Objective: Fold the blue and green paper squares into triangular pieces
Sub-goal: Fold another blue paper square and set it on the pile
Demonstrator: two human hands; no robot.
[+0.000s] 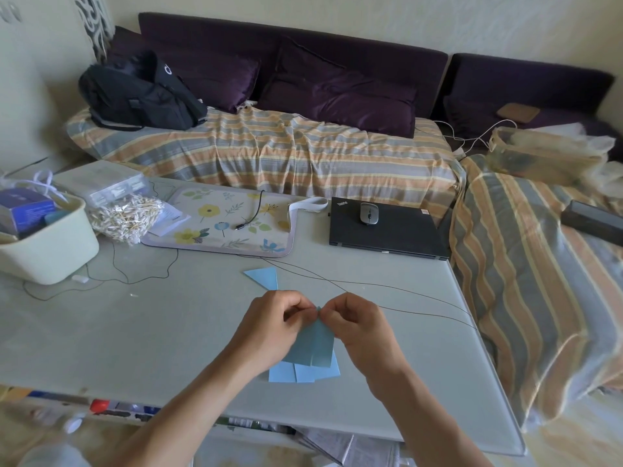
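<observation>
Left hand (pixel 269 326) and right hand (pixel 362 326) pinching blue paper (pixel 313 347) top, between them

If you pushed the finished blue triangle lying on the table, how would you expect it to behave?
The blue triangle looks thin and flat, so probably very light. On the smooth table it would likely slide rather than tip. Being folded paper, it may bend if lifted by one corner.

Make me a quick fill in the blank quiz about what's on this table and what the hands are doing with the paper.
1. Both hands, left hand and right hand, pinch a sheet of ____ paper.
2. A finished folded triangle lies ____ the hands on the table.
3. The mouse sits on a closed ____.

Missing words: blue; beyond; laptop
</observation>
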